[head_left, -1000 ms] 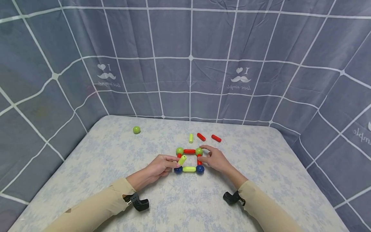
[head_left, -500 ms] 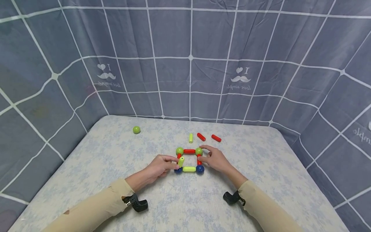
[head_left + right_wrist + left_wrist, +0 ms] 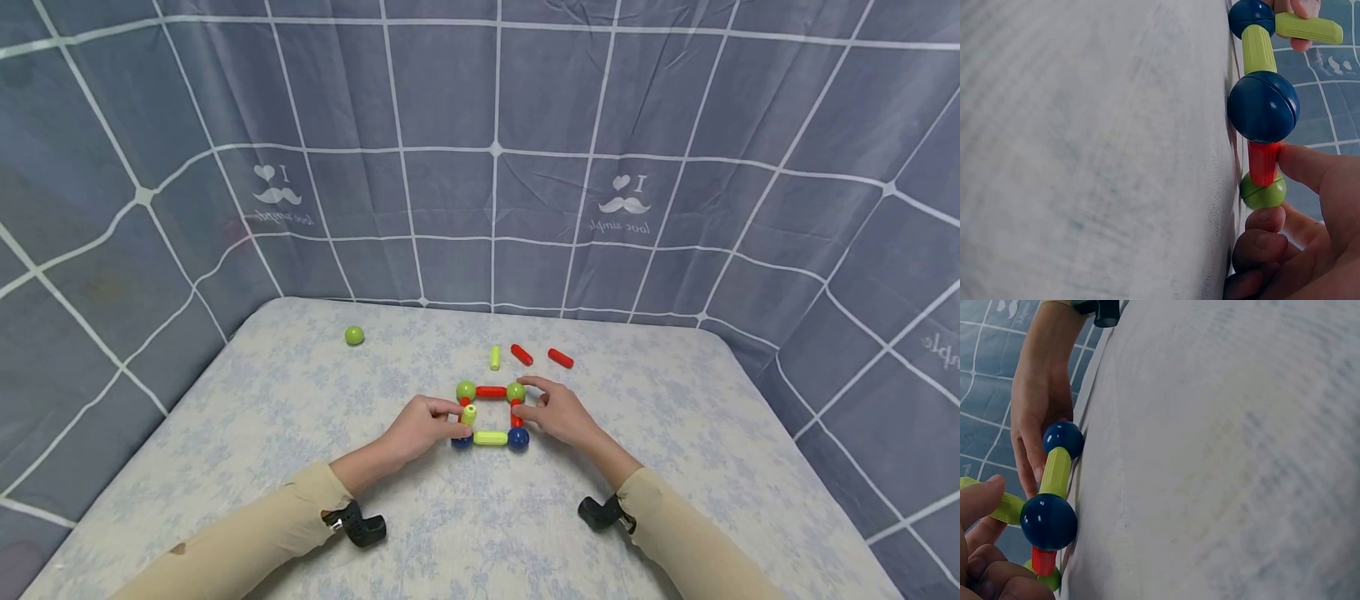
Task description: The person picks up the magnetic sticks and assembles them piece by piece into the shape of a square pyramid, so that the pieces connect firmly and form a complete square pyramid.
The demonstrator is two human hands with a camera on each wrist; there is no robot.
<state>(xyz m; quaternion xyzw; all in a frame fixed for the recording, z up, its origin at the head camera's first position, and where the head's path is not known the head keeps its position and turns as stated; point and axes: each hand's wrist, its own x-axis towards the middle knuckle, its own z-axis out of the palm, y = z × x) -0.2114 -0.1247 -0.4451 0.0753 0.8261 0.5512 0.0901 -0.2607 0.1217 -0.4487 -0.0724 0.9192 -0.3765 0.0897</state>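
A square of balls and rods lies on the table: green balls at the far corners, blue balls at the near ones. My left hand (image 3: pixel 420 429) pinches a yellow-green rod (image 3: pixel 469 414), which stands upright with its lower end at the left blue ball (image 3: pixel 1049 522). Another yellow-green rod (image 3: pixel 491 438) joins the two blue balls. On the other side, my right hand (image 3: pixel 558 412) holds the square, thumb against the red rod (image 3: pixel 1262 164) and fingers at the right green ball (image 3: pixel 1263 190). The right blue ball (image 3: pixel 1263 106) sits beyond the thumb.
Behind the square lie a loose yellow-green rod (image 3: pixel 495 357) and two red rods, one nearer (image 3: pixel 522 355) and another red rod (image 3: pixel 560 358) farther right. A single green ball (image 3: pixel 354 335) rests at the far left. A grey curtain (image 3: pixel 450 192) hangs behind the patterned tablecloth (image 3: pixel 480 533).
The yellow-green rod in my left hand has tipped from a slant to upright over the left blue ball. My right hand and the square have stayed in place.
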